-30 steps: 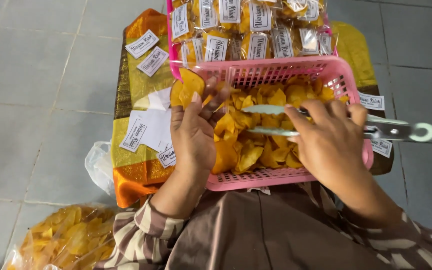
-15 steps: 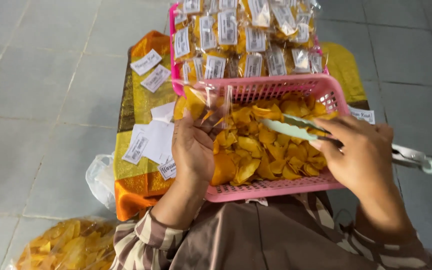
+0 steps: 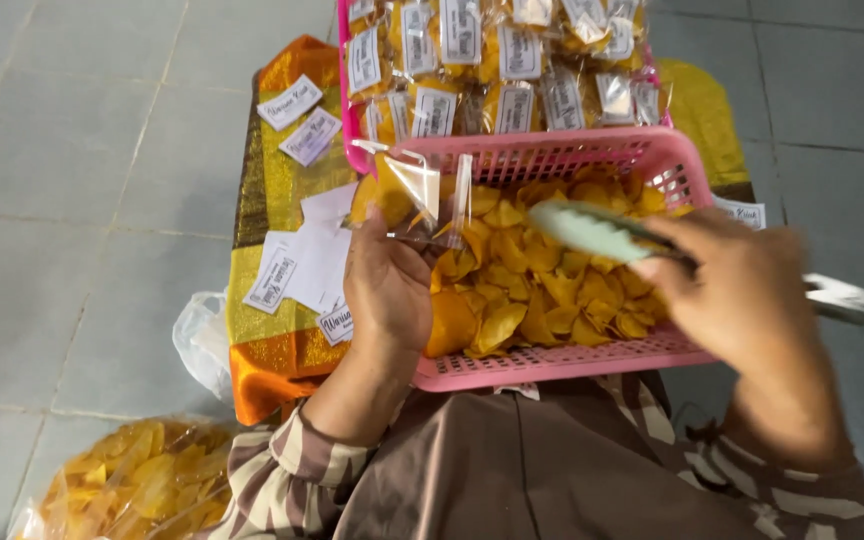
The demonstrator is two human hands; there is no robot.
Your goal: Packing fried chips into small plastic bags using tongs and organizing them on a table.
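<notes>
Two hands: left hand (image 3: 389, 290) grips clear bag (image 3: 414, 195) mouth-up; right hand (image 3: 742, 290) clamps tongs (image 3: 592, 230), tips pointing left toward bag, above chips (image 3: 532, 280).

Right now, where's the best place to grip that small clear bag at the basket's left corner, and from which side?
Pinch the clear bag low on its body from below-left, as the left hand does. Its mouth faces right toward the tongs in the right hand, so that side should probably stay free.
</notes>
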